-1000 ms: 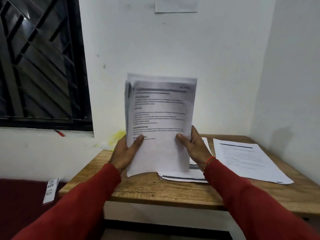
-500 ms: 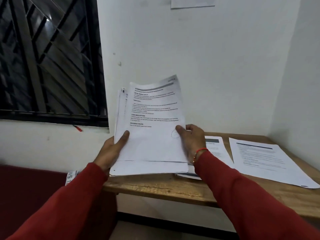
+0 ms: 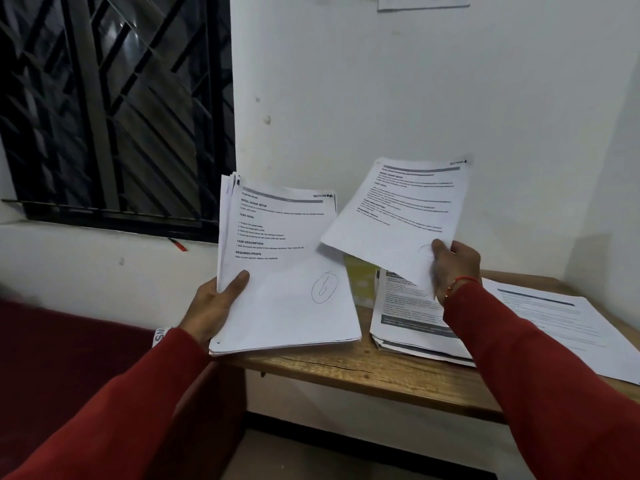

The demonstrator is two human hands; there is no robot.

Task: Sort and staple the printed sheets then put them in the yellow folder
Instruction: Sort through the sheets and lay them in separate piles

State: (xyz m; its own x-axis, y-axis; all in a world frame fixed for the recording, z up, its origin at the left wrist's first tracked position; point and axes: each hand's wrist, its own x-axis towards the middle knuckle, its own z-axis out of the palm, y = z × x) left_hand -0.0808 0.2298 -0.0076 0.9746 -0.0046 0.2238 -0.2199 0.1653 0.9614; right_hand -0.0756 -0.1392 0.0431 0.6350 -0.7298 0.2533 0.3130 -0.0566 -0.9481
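My left hand (image 3: 214, 306) grips the left edge of a thick stack of printed sheets (image 3: 280, 271), whose lower edge rests on the wooden table (image 3: 363, 368). Its top page carries a circled pen mark. My right hand (image 3: 453, 268) pinches the lower corner of a single printed sheet (image 3: 398, 209), held up in the air to the right of the stack. A yellow folder (image 3: 360, 278) peeks out at the wall between the stack and the single sheet, mostly hidden. No stapler is in view.
A second pile of printed sheets (image 3: 408, 317) lies on the table under my right wrist. More sheets (image 3: 561, 323) lie flat at the right. White walls close the corner behind and right; a barred window (image 3: 110, 109) is at the left.
My right hand has lifted the top sheet off the stack and carried it to the right. The stack has tilted back and a new top page shows.
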